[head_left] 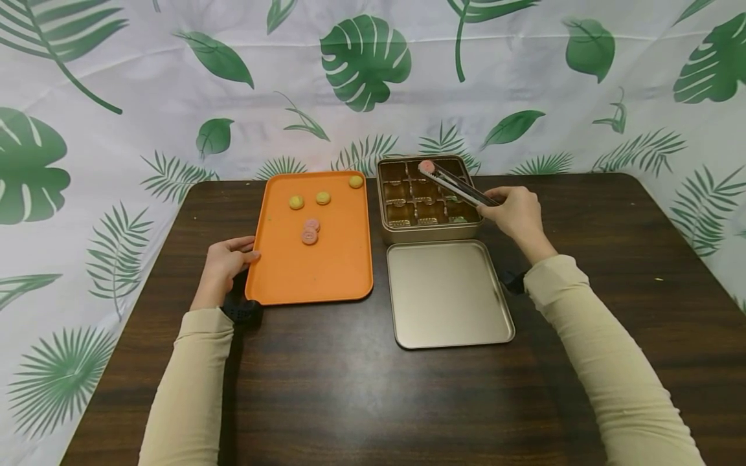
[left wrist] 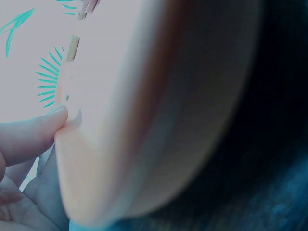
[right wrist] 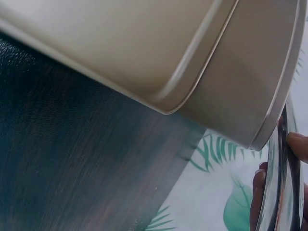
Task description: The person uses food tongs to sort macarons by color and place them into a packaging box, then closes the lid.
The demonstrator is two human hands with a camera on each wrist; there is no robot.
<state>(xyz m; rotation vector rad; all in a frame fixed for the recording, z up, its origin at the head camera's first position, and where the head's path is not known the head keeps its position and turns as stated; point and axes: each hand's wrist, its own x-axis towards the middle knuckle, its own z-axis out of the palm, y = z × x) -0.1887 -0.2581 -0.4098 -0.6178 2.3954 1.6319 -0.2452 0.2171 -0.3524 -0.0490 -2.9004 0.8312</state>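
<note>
My right hand (head_left: 515, 210) grips metal tongs (head_left: 462, 188), seen in the right wrist view between thumb and fingers. The tips pinch a round pink cookie (head_left: 427, 167) over the back compartments of a gold tin (head_left: 431, 232). Inside the tin, something pale green (head_left: 458, 220) shows in the front right compartment. My left hand (head_left: 224, 266) holds the left edge of an orange tray (head_left: 315, 275), thumb over its rim in the left wrist view. On the tray lie two touching pink cookies (head_left: 309, 236) and three yellow ones (head_left: 296, 202).
A flat gold lid (head_left: 450, 294) lies on the dark wooden table (head_left: 326, 382), right in front of the tin. Behind the table's far edge hangs a white cloth (head_left: 262, 116) printed with green leaves. The tray stands just left of the tin.
</note>
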